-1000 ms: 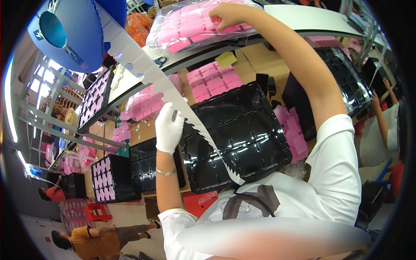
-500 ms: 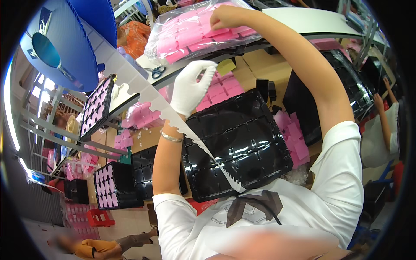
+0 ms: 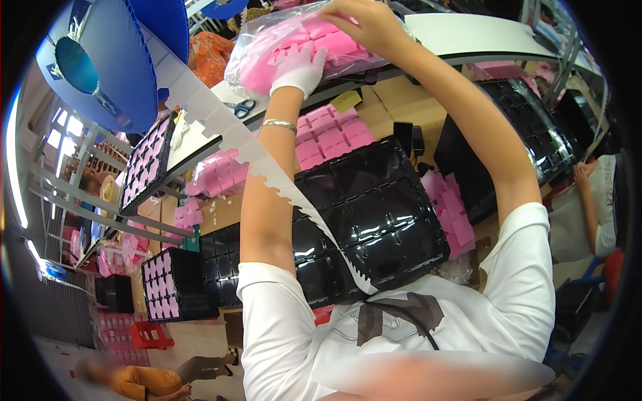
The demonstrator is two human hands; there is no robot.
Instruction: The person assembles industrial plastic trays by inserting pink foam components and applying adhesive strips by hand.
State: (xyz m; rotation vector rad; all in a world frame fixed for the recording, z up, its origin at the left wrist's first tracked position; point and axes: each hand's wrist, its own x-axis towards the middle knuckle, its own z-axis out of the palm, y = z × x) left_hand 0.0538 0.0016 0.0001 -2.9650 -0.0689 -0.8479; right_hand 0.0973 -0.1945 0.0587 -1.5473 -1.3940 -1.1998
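My left hand (image 3: 299, 71), in a white glove and with a bracelet at the wrist, lies with fingers spread on pink foam pieces (image 3: 338, 43) at the mouth of a clear plastic bag (image 3: 244, 50). Bare, my right hand (image 3: 368, 28) is at the bag's upper right, its fingertips pinched at the film over the foam. Below my arms, a black plastic tray (image 3: 378, 214) with moulded compartments sits in front of my body. Slotted pink foam sheets (image 3: 334, 137) lie just beyond that tray.
Blue-handled scissors (image 3: 244, 108) rest on the white table edge (image 3: 468, 33). More black trays with pink inserts (image 3: 160, 287) stand at left. A translucent toothed strip (image 3: 267, 167) crosses the view, by a blue disc (image 3: 100, 60). Other people are at both sides; a red crate (image 3: 152, 335) is on the floor.
My left hand has moved forward from above the black tray onto the pink foam, its curled fingers spreading. The right hand has loosened from a fist and shifted slightly at the bag.
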